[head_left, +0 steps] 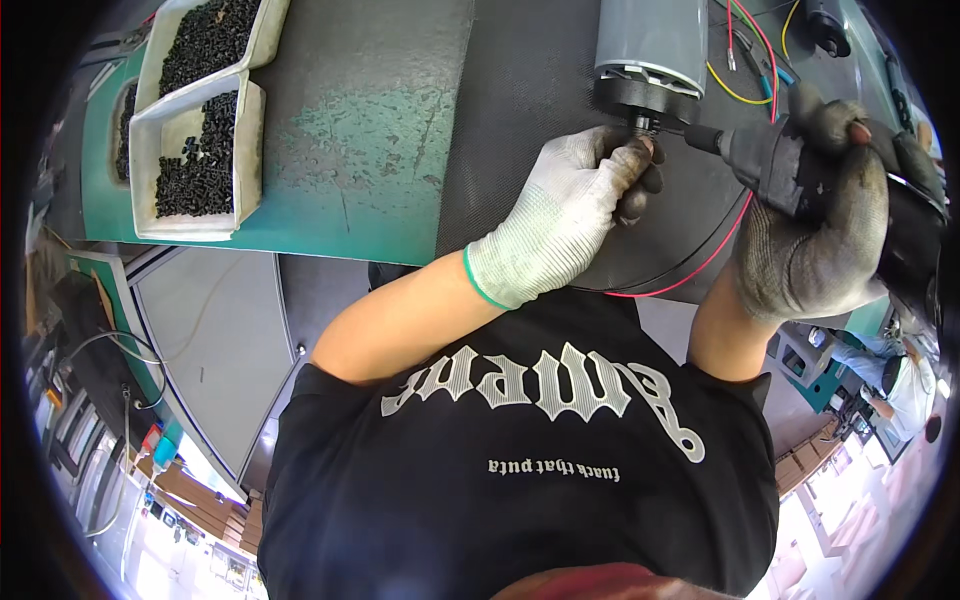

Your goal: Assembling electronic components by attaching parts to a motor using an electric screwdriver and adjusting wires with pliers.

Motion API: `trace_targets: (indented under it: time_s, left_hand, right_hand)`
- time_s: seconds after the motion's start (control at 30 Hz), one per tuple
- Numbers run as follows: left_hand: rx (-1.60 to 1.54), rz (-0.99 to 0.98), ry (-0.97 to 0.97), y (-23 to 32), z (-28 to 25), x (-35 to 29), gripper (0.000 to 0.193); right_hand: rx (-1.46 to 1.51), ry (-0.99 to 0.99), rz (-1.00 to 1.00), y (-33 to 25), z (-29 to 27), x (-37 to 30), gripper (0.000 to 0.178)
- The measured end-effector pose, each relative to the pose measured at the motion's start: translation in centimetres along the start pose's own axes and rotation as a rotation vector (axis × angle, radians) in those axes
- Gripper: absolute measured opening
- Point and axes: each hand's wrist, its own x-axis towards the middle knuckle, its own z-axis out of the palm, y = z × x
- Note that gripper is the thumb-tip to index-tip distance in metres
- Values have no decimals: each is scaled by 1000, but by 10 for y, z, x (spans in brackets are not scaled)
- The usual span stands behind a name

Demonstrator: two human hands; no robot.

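A grey cylindrical motor (652, 45) with a black end cap (645, 98) lies on the dark mat at the top. My left hand (575, 195), in a whitish knit glove with darkened fingertips, is closed in a pinch right at the small black stub (646, 125) below the cap. What its fingertips hold is hidden. From the right, my right hand (825, 220), also gloved and smudged dark, wraps around a black power screwdriver (770, 165). The tool's nose (705, 138) points left at the end cap, close to my left fingertips.
Two whitish bins (248, 150) of small black screws stand on the worn green bench (350, 170) at left. Red, yellow and black wires (745, 100) trail right of the motor, and a red wire (660, 290) loops below. Another person (905, 395) is far right.
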Motion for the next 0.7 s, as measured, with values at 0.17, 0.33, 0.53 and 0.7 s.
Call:
trace_targets:
  time_s: [0.17, 0.33, 0.53, 0.7]
  left_hand:
    - [44, 53, 22, -2, -7, -2, 25]
    - [59, 77, -19, -3, -4, 2, 26]
    - [121, 112, -32, 3, -6, 3, 25]
    - [-7, 7, -86, 11, -10, 1, 20]
  right_hand:
    - [-396, 386, -24, 18, 11, 10, 21]
    - [418, -68, 171, 10, -35, 14, 21]
    - [-269, 36, -69, 14, -14, 9, 23]
    - [-260, 96, -36, 14, -13, 15, 26]
